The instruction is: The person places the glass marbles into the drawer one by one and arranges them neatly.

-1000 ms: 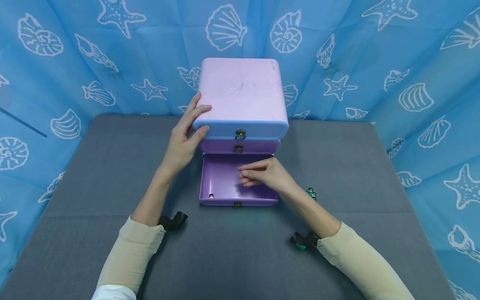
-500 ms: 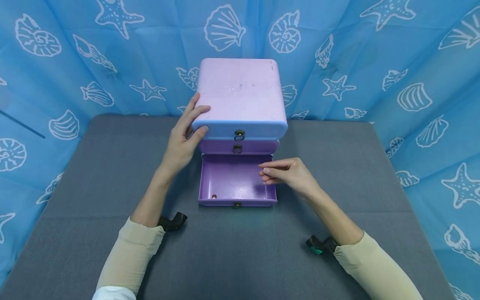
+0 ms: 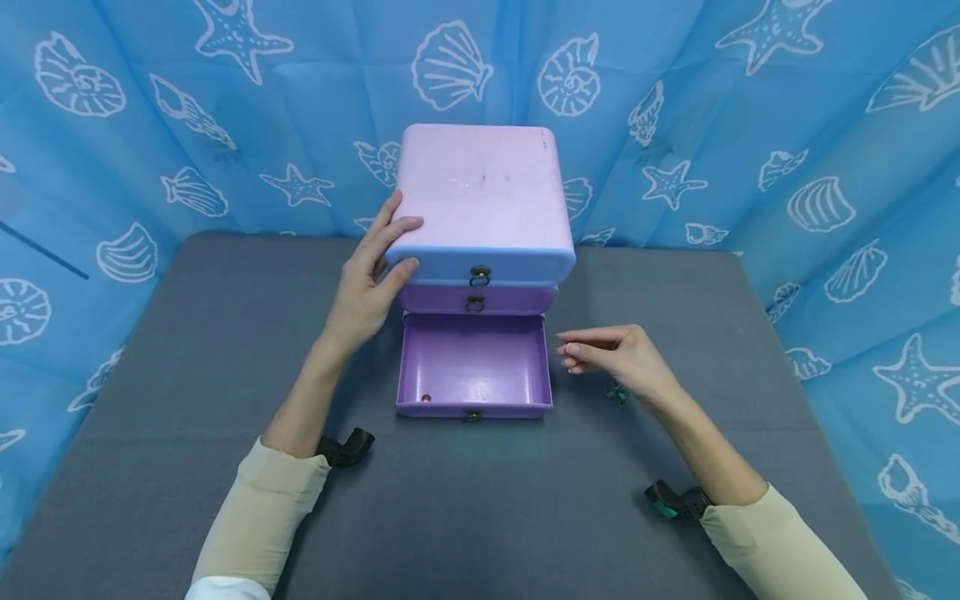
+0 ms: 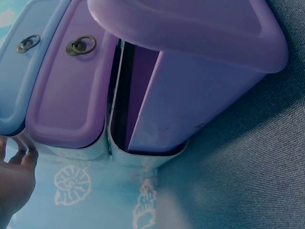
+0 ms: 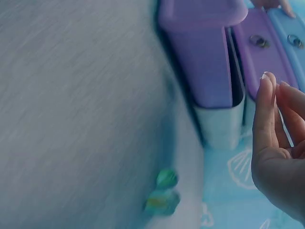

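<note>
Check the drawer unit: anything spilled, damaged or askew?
Small dark marks on the pink top stand out against its plain surface; I can't tell whether they are dirt or damage. Nothing looks spilled or askew; the bottom drawer simply stands open.

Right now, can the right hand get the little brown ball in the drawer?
Probably yes: the right hand is just beside the open bottom drawer, and nothing seems to cover the little brown ball.

Ahead of me a blue fabric curtain (image 3: 510,67) printed with white seashells and starfish, its soft folds wrapping both sides, before me a table (image 3: 480,517) under creased grey cloth, far corners rounded, diffuse light.
</note>
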`<state>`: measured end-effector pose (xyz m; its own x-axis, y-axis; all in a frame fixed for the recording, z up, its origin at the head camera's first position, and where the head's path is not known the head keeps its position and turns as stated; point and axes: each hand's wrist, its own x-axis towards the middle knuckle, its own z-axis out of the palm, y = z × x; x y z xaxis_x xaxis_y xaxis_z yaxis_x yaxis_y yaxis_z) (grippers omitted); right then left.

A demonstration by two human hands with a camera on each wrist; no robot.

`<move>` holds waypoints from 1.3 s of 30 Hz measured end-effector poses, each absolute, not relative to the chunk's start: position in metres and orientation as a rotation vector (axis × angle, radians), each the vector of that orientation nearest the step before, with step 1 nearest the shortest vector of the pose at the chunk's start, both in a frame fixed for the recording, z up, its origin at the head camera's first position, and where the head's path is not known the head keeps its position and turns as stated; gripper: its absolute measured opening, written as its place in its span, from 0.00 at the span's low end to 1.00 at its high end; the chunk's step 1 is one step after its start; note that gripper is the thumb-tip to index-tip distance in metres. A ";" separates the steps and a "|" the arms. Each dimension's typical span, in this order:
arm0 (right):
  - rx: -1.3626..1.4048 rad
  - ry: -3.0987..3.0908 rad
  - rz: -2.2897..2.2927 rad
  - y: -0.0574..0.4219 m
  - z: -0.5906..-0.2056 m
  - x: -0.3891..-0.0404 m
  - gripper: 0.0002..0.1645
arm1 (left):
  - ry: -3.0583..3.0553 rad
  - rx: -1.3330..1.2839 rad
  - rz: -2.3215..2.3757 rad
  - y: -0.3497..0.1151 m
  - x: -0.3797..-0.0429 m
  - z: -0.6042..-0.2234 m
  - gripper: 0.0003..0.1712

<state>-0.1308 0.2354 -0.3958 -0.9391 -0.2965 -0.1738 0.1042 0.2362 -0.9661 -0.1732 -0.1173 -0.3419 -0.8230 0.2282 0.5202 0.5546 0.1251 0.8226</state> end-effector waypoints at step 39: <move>-0.090 2.439 -1.565 0.317 -0.435 -0.082 0.20 | -2.110 -0.785 -1.778 -0.117 -0.174 -0.345 0.23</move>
<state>-0.0822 0.3166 -0.4353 -0.9690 -0.1808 -0.1684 0.0777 0.4239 -0.9024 -0.1744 -0.1167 -0.3446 -0.8159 0.2280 0.5313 0.5622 0.0986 0.8211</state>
